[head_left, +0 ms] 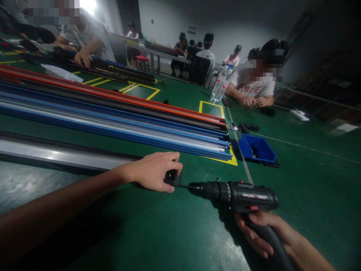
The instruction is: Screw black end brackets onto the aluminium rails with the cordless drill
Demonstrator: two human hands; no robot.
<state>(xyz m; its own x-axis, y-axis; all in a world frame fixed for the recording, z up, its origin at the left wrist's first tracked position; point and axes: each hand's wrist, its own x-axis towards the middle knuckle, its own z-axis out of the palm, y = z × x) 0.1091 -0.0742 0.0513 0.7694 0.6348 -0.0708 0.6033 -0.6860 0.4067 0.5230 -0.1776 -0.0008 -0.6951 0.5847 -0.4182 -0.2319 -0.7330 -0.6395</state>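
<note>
My right hand (262,229) is wrapped round the handle of a black cordless drill (248,195), which points left. Its long thin bit (190,187) reaches to a small black end piece (170,176) at the end of a dark rail with a silver face (64,156). Fingers and thumb of my left hand (158,169) close round that end piece. Whether the bit's tip sits in a screw is too small to tell. A tiny dark screw-like part (218,178) lies on the green table just above the drill's chuck.
Blue rails (158,139) and an orange rail (135,101) lie side by side beyond my left hand. A blue bin (256,148) holds small dark parts. Water bottles (221,84) stand farther back. Co-workers sit at the far left and at the right (254,82).
</note>
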